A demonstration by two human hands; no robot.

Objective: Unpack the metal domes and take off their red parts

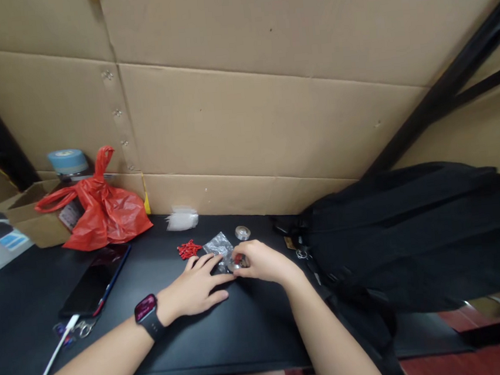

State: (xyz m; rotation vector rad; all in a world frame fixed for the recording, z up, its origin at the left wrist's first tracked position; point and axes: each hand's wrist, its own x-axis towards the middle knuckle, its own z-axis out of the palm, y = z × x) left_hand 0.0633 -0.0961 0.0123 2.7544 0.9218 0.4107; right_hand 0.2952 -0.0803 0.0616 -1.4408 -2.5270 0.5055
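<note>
A small clear plastic bag (218,245) lies on the black desk top. My left hand (197,285) rests palm down with its fingers spread, the fingertips on the bag's near edge. My right hand (261,262) is curled at the bag's right side, thumb and fingers drawn together. Something red shows between those fingers, beside shiny clear plastic; its kind is hidden. Left of the bag sits a loose pile of small red pieces (189,249). A roll of clear tape (242,233) stands just behind my right hand.
A stack of small clear bags (182,219) lies by the cardboard wall. At left are a tied red plastic bag (106,210), an open cardboard box (43,222) and a phone (95,282) on a white cable. A black backpack (414,242) covers the right side, with keys (301,254) beside it.
</note>
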